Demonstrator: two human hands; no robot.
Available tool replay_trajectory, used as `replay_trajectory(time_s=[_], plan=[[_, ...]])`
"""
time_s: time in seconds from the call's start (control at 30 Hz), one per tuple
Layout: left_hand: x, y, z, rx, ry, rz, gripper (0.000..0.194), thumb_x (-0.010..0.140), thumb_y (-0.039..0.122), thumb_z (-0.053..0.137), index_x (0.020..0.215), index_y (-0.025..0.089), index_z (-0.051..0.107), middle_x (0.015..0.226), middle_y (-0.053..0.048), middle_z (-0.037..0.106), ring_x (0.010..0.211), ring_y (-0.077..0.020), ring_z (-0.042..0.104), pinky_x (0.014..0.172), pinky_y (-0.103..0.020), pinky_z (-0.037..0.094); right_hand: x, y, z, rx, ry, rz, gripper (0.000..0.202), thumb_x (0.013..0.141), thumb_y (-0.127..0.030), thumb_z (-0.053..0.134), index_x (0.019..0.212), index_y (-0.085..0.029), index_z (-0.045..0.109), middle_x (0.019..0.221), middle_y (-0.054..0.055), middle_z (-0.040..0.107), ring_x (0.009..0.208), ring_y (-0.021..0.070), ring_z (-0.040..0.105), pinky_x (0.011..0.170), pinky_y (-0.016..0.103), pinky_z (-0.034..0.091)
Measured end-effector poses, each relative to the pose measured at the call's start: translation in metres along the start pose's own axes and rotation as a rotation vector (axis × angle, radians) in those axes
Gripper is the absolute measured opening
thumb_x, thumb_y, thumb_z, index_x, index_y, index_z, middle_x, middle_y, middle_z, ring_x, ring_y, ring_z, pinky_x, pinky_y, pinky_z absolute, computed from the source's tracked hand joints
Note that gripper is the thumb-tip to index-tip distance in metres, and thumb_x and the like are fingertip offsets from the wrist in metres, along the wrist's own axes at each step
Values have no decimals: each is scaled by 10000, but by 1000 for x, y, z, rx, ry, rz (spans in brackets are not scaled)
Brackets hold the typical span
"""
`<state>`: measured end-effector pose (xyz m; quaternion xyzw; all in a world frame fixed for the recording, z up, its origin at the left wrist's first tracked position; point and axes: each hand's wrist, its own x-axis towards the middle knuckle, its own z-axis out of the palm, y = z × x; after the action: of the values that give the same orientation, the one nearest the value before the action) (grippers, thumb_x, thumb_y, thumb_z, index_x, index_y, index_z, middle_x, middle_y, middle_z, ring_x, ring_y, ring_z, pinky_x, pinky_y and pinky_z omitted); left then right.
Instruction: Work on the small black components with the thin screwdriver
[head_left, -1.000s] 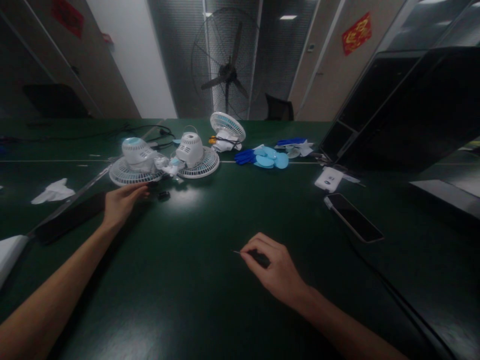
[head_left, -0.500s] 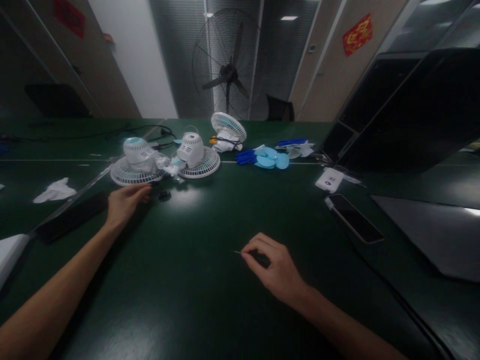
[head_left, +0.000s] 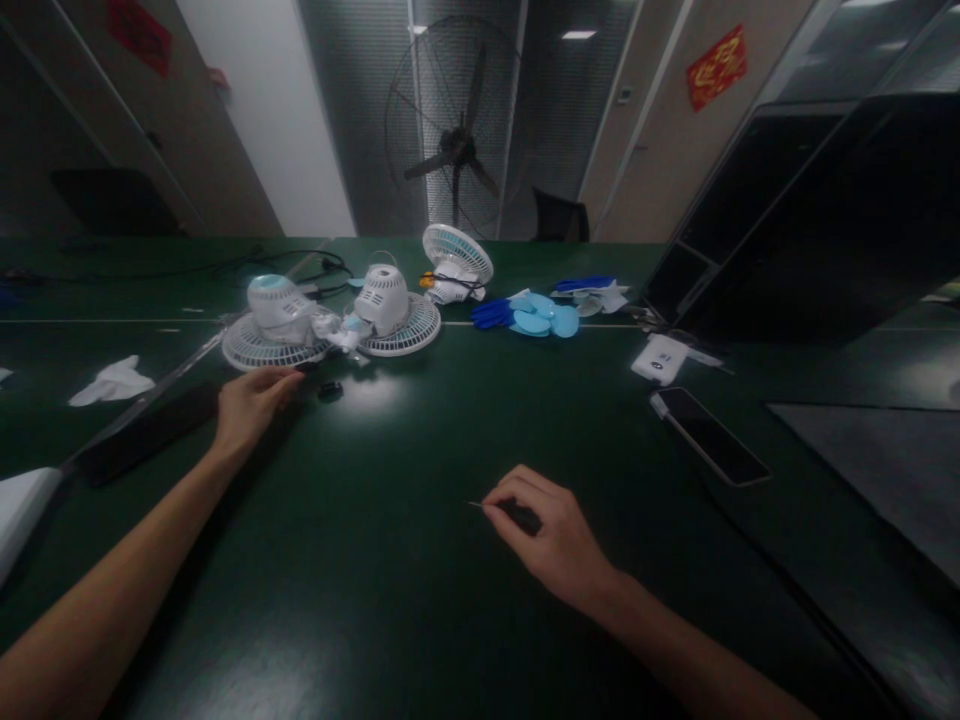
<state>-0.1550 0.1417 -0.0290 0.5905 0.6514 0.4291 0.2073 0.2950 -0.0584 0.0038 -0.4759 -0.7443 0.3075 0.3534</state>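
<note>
Between thumb and forefinger, my right hand pinches a thin, needle-like piece that points left, above the green table. Its exact kind is too small to make out. Farther off at the left, my left hand is closed with its fingertips together, near the front edge of a white fan lying face down. Something dark is at those fingertips, but I cannot make out what. Just right of them a small black object lies on the table.
Two more small fans sit behind, with light-blue fan blades and blue gloves beside them. On the right are a phone, a white box and a dark monitor. A white cloth lies left.
Both hands stay almost exactly where they were, with the same pinch on the thin piece. The grey panel at the right edge looks shifted slightly rightward.
</note>
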Motion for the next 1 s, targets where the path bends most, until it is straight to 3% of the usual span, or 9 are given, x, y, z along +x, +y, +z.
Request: replay_trajectory(time_s=[0.3, 0.8, 1.0], plan=[[5, -6, 1, -48, -83, -13, 659, 839, 518, 776, 1359, 119, 709, 1146, -143, 787, 903, -247, 745, 871, -351, 586, 0, -1, 0, 0, 5, -1, 108, 1001, -172, 637, 978, -210, 736, 983, 40, 691, 846, 177, 678, 731, 291, 569], [-1, 2, -1, 44, -65, -45, 632, 811, 579, 786, 1277, 154, 763, 940, -103, 819, 936, -296, 774, 838, -339, 572, -2, 2, -1, 4, -14, 4, 107, 1025, -204, 625, 1005, -215, 730, 1013, 33, 693, 859, 174, 682, 744, 299, 574], [0, 4, -1, 62, -111, -41, 647, 801, 583, 798, 1295, 167, 755, 1010, -104, 821, 949, -294, 771, 803, -320, 567, -1, 2, 0, -1, -17, 5, 98, 1021, -193, 632, 1004, -216, 726, 1017, 33, 695, 855, 172, 683, 722, 295, 568]])
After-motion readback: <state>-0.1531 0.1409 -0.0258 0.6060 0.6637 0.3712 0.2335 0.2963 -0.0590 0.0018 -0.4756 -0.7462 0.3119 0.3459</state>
